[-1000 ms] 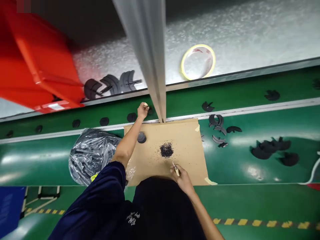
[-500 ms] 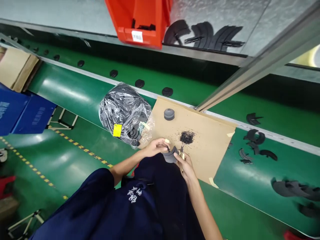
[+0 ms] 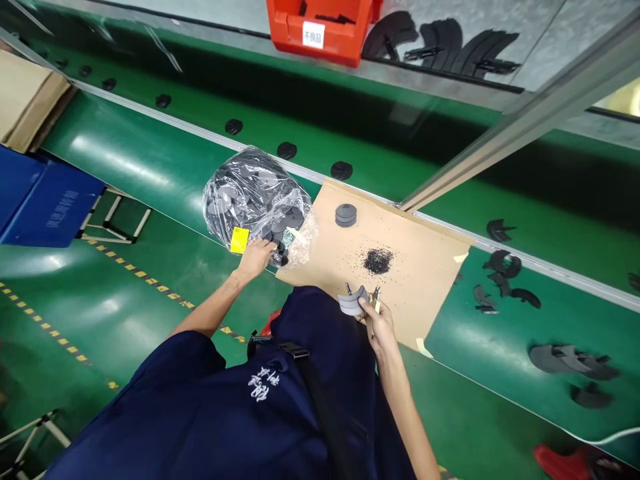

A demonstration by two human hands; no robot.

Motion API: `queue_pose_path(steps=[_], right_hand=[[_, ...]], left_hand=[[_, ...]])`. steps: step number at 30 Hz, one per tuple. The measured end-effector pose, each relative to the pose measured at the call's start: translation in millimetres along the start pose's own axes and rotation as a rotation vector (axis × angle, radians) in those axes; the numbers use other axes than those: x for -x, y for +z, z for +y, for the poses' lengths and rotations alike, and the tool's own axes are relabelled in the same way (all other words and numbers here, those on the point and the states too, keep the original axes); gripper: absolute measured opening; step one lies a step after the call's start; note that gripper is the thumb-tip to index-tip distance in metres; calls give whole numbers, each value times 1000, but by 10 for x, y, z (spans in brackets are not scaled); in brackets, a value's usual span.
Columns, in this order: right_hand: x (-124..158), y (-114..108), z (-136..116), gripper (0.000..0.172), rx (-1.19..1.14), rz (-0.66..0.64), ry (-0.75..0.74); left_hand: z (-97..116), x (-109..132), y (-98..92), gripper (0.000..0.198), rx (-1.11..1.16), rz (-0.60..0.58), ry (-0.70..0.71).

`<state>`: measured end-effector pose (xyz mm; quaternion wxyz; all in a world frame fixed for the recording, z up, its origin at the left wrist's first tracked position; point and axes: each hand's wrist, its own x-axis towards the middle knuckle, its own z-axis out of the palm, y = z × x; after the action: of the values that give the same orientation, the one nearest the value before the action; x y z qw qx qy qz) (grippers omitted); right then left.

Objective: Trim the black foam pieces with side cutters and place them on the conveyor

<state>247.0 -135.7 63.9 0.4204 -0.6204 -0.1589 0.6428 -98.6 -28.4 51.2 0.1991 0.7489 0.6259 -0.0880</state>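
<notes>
My left hand (image 3: 256, 256) reaches into the open mouth of a clear plastic bag (image 3: 253, 193) full of dark grey discs, its fingers curled among the pieces. My right hand (image 3: 376, 320) is closed on small cutters (image 3: 375, 297) and a grey curved rubber piece (image 3: 351, 301), held over the near edge of a brown cardboard sheet (image 3: 415, 267). On the sheet lie a small stack of grey discs (image 3: 345, 215) and a heap of black crumbs (image 3: 378, 261).
A green conveyor belt (image 3: 150, 173) carries black discs and curved black offcuts (image 3: 505, 263). A red bin (image 3: 320, 27) stands on the metal shelf beyond. An aluminium post (image 3: 525, 113) crosses at the right. Blue crates (image 3: 45, 200) and a cardboard box (image 3: 25, 100) are at left.
My left hand has left the grey piece and moved left to the bag. My right hand now holds the piece together with the cutters. The view has shifted slightly.
</notes>
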Motion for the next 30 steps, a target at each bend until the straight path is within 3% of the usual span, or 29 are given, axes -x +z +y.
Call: queue_pose_path(steps=[9,22,26,30], right_hand=[[27,11,28,46,-38,20,10],[93,81,-97,48,-29,3,-17],[148,78,-152,49,58,20,-94],[267,65,-239,46,137,47,-213]], left_hand=[[37,79,173,23,-55,-25,42],[535,-440,389,25,144,13,87],[607,-558,346,27,300,33,83],[724,-479,208,34,505,42,127]])
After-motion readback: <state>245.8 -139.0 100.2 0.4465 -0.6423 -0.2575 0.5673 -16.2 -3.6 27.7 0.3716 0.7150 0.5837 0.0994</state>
